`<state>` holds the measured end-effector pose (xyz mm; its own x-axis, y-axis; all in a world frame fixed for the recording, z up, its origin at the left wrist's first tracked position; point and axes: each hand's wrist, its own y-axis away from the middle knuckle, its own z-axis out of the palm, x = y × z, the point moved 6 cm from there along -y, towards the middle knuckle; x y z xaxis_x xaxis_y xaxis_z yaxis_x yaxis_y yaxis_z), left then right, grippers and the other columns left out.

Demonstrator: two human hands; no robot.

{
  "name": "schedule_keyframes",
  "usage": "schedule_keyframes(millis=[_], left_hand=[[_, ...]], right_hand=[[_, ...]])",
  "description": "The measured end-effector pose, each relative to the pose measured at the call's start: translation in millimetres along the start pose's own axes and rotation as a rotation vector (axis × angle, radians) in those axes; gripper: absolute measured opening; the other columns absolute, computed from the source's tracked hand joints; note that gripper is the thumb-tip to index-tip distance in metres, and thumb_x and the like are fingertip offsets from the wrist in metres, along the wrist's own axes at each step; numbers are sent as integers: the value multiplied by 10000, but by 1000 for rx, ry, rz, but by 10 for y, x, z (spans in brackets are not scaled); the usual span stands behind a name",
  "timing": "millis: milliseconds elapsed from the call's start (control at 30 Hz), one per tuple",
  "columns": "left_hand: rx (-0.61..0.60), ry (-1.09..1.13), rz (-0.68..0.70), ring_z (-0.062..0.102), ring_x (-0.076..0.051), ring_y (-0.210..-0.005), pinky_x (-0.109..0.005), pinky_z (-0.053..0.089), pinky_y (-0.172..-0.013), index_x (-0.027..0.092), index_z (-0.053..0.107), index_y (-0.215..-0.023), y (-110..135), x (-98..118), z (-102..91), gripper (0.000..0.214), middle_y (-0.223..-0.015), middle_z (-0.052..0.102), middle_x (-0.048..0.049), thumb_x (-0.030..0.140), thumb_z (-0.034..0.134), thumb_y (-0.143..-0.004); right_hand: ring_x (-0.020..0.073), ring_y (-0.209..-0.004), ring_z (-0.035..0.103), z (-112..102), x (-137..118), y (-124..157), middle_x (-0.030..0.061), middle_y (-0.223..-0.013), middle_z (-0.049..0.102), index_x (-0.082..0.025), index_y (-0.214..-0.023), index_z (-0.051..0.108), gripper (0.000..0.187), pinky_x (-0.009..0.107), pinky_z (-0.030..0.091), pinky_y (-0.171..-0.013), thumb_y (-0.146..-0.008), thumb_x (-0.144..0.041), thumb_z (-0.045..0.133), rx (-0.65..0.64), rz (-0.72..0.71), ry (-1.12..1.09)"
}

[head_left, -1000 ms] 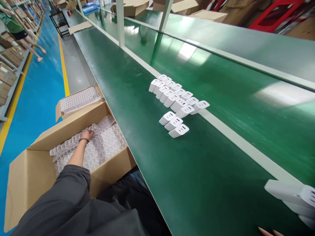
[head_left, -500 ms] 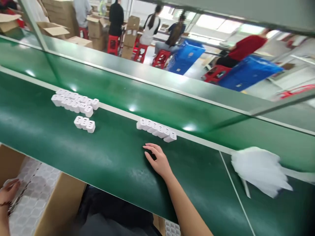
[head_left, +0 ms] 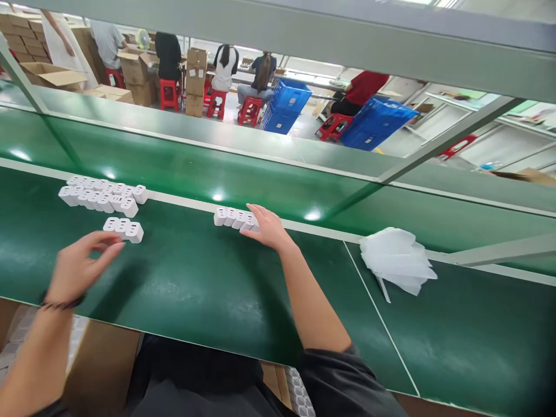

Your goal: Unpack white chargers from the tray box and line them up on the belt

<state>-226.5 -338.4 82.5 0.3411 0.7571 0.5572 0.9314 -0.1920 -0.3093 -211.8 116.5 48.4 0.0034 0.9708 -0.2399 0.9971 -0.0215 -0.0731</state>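
My right hand (head_left: 266,226) rests on the right end of a short row of white chargers (head_left: 232,218) on the green conveyor belt (head_left: 208,289), fingers spread over them. My left hand (head_left: 80,265) hovers over the belt with fingers loosely curled and apart, holding nothing, just below a row of three white chargers (head_left: 124,227). A larger cluster of white chargers (head_left: 102,196) lies farther back on the left, along the belt's pale stripe.
A crumpled pile of white plastic bags (head_left: 397,259) lies on the belt to the right. A cardboard box with white trays (head_left: 26,341) sits below the belt at lower left. People sit on red stools near blue crates (head_left: 289,101) beyond the line.
My right hand moved forward onto the short row of chargers. My left hand rose out of the cardboard box to above the belt. The view shifted slightly right.
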Motion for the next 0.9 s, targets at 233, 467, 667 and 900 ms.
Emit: schedule_keyframes(millis=[233, 467, 667, 900], left_hand=[[-378, -159, 704, 390, -331, -1370, -470, 350, -1131, 174, 449, -1422, -999, 1783, 2021, 791, -1468, 438, -164, 537, 719, -773], [-438, -198, 771, 605, -259, -1072, -321, 500, -855, 243, 539, -1351, -1175, 1990, 2675, 585, -1207, 640, -101, 527, 645, -852], [-353, -176, 775, 620, -251, -1081, -303, 506, -803, 216, 563, -1298, -845, 1902, 2387, 560, -1145, 666, -107, 578, 599, -872], [-86, 151, 849, 676, -180, -911, -277, 545, -761, 202, 568, -1197, -153, 1819, 1789, 559, -1054, 705, -76, 659, 525, -880]], right_hand=[[333, -1232, 523, 139, 0, -125, 147, -1332, 589, -159, -1375, 496, 592, 501, 387, -1051, -826, -299, 670, -59, 60, 39], [296, -1295, 480, 167, -14, -56, 113, -1382, 561, -183, -1384, 491, 570, 475, 341, -1113, -841, -257, 646, 0, 24, -17], [318, -1425, 307, -10, -122, 281, 111, -1490, 444, -206, -1456, 398, 644, 591, 190, -1174, -854, -272, 619, 78, -21, -144], [226, -1122, 612, 226, -443, 787, 75, -1246, 627, -229, -1287, 537, 429, 417, 533, -956, -863, -297, 526, -105, -86, -1150]])
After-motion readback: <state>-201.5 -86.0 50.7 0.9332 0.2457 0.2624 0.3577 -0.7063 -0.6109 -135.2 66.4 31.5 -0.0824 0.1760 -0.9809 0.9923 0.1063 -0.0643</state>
